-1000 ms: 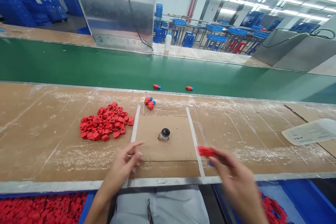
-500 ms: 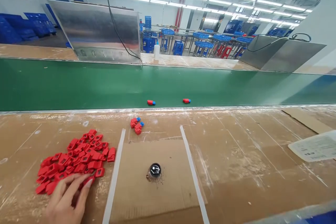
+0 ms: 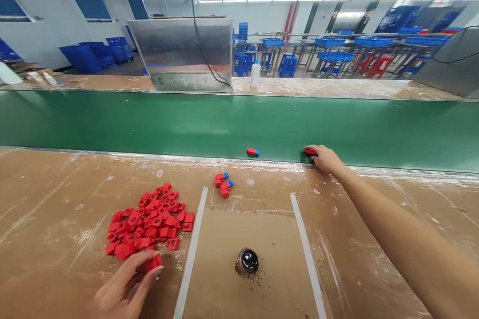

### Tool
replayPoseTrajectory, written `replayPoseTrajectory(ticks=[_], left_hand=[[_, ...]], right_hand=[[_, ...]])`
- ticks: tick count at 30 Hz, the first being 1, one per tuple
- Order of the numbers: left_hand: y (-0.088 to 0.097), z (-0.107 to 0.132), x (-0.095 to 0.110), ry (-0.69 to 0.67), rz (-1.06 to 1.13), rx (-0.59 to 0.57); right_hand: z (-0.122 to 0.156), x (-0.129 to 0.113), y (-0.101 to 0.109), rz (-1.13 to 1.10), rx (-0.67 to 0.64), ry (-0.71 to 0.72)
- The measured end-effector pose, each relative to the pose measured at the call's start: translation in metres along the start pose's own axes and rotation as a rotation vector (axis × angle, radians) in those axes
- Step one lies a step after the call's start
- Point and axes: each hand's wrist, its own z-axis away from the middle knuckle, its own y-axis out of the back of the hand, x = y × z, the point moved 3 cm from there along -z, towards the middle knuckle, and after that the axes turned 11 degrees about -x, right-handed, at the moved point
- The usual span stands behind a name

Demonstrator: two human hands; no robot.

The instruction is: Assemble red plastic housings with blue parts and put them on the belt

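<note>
The left hand (image 3: pixel 125 284) pinches a red plastic piece (image 3: pixel 153 262) by the pile of red pieces (image 3: pixel 147 222) — a slack pinch could drop it — while the right hand (image 3: pixel 326 158), its grip unclear, could nudge a second red piece (image 3: pixel 309 151) along the green conveyor belt (image 3: pixel 112 119)

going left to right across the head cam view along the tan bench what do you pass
heap of small red plastic blocks → slanted white tape strip → little cluster of red-and-blue plastic pieces → round glossy black-topped jar → right hand
</note>
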Motion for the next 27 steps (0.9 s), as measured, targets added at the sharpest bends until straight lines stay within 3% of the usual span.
replayPoseTrajectory(ticks=[3, 7, 11, 16, 19, 23, 27], left_hand=[[-0.005, 0.013, 0.010, 0.119, 0.281, -0.119], [-0.020, 0.028, 0.021, 0.206, 0.668, -0.243], [-0.030, 0.037, 0.027, 0.226, 0.838, -0.340], [-0.036, 0.043, 0.035, 0.236, 1.068, -0.390], [-0.039, 0.044, 0.040, 0.243, 1.207, -0.426], [-0.045, 0.045, 0.044, 0.221, 1.223, -0.459], [-0.054, 0.046, 0.048, 0.212, 1.228, -0.428]], right_hand=[[0.001, 0.002, 0.007, 0.005, -0.012, -0.107], [0.036, -0.002, 0.019, -0.034, 0.008, -0.178], [0.100, -0.018, 0.012, -0.153, -0.022, -0.096], [0.206, -0.036, -0.015, -0.361, -0.117, 0.074], [0.260, -0.043, -0.025, -0.527, -0.113, 0.076], [0.303, -0.053, -0.033, -0.676, -0.107, 0.017], [0.319, -0.062, -0.042, -0.765, -0.128, 0.016]])
